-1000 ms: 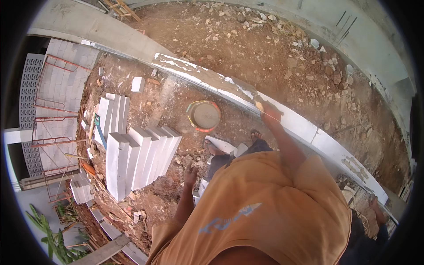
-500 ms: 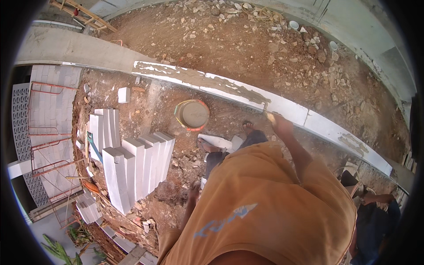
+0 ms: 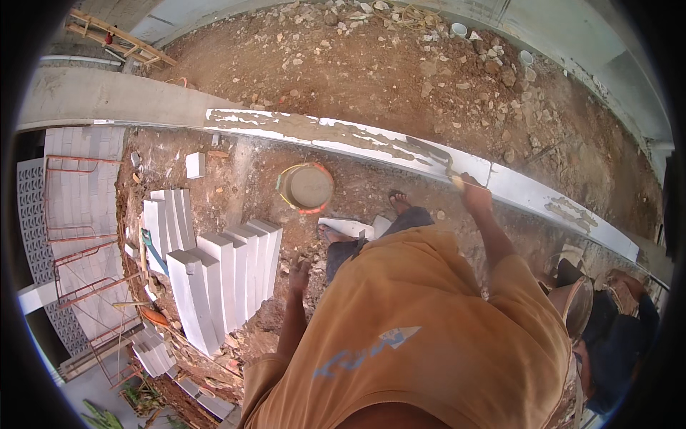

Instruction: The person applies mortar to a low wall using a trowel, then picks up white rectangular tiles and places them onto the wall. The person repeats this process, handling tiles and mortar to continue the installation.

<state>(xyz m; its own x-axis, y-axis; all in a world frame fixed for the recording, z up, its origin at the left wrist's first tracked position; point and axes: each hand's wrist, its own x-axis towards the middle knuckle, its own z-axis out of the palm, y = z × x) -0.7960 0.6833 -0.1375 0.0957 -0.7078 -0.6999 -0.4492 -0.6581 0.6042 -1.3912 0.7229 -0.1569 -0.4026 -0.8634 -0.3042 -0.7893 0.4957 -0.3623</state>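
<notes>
My right hand grips the handle of a trowel, its blade lying on the top of a low wall of white blocks. Grey mortar is spread unevenly along the wall top left of the blade, with white showing through in streaks. My left hand hangs low on the left with nothing in it, fingers apart. Between it and the wall stands a round bucket of wet mortar with an orange and yellow rim. A white block piece lies by my feet.
Upright white blocks stand in rows on the left, with a blue-handled saw against them. A lone block sits beyond. Rubble covers soil past the wall. Another person is close on the right.
My right hand and the trowel have moved right along the wall top, dragging mortar farther that way. My left hand has swung forward and a little left. The view has shifted slightly.
</notes>
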